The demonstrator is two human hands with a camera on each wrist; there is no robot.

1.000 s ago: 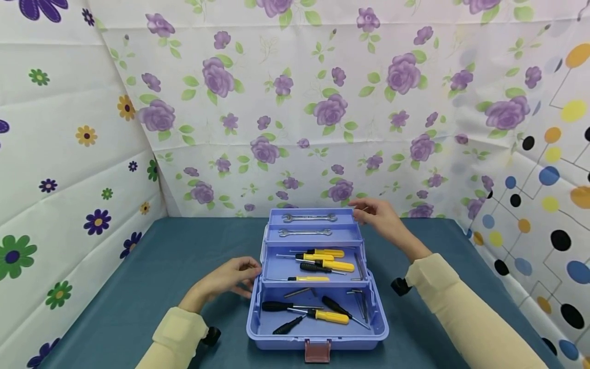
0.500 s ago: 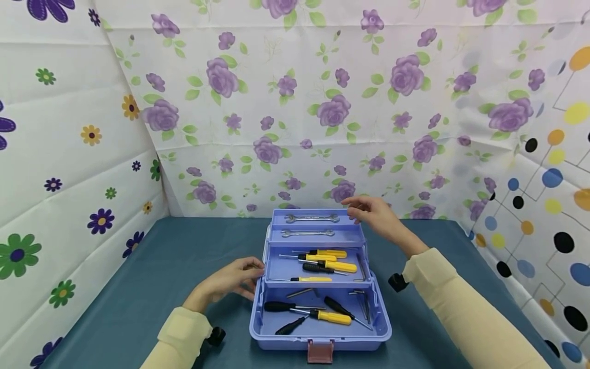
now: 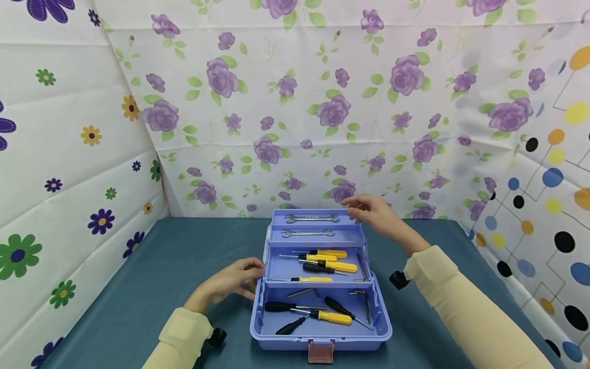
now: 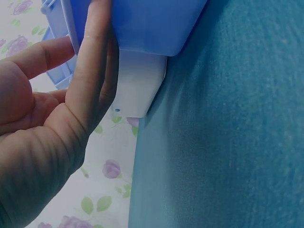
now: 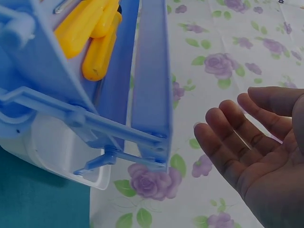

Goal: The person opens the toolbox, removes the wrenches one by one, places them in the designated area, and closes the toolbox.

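A blue toolbox [image 3: 318,338] stands unfolded, its trays stepped up toward the back. My left hand [image 3: 232,279] is at its left side; in the left wrist view its long fingers [image 4: 90,71] lie almost straight along the outer wall. Another finger reaches the tray's edge there. My right hand [image 3: 373,215] is raised at the back right corner, fingers loosely bent and holding nothing. The right wrist view shows that hand apart from the tray arms [image 5: 85,118]. Yellow screwdrivers [image 3: 341,266] fill the middle tray, and two wrenches [image 3: 309,233] lie in the upper trays.
In the bottom compartment lie black screwdrivers [image 3: 276,306], a yellow-handled screwdriver [image 3: 334,316] and hex keys [image 3: 366,307]. A reddish latch [image 3: 320,352] hangs at the front. A white lid [image 4: 137,80] sits behind the box. Floral cloth [image 3: 295,102] backs the teal table [image 3: 207,236].
My right hand has shifted left and slightly up, its fingertips now overlapping the top tray's corner. The left hand stays at the box's side. The head view has shifted slightly.
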